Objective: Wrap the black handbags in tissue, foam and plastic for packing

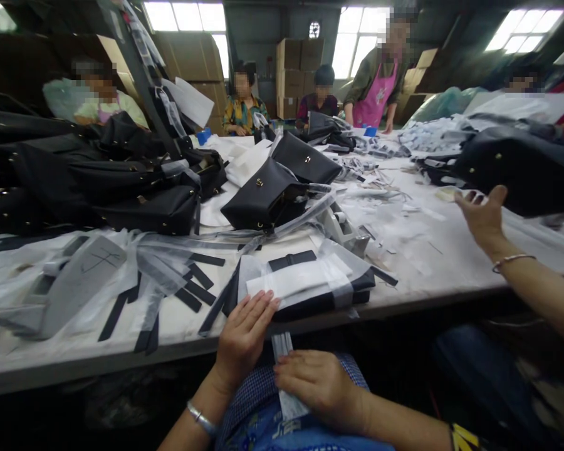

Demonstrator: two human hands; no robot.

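Observation:
My left hand lies with its fingers stretched out on the near edge of a flat black bag. White paper and translucent wrapping cover much of that bag's top. Over my lap, my right hand is closed on a narrow clear plastic strip, which shows above and below the fingers; the thumb is hidden. Just beyond the wrapped bag stands a grey tape dispenser.
Black strips lie left of the wrapped bag, near a larger grey dispenser. Black handbags are piled behind. At right, a co-worker's open hand is by a large black bag. Several people are across the table.

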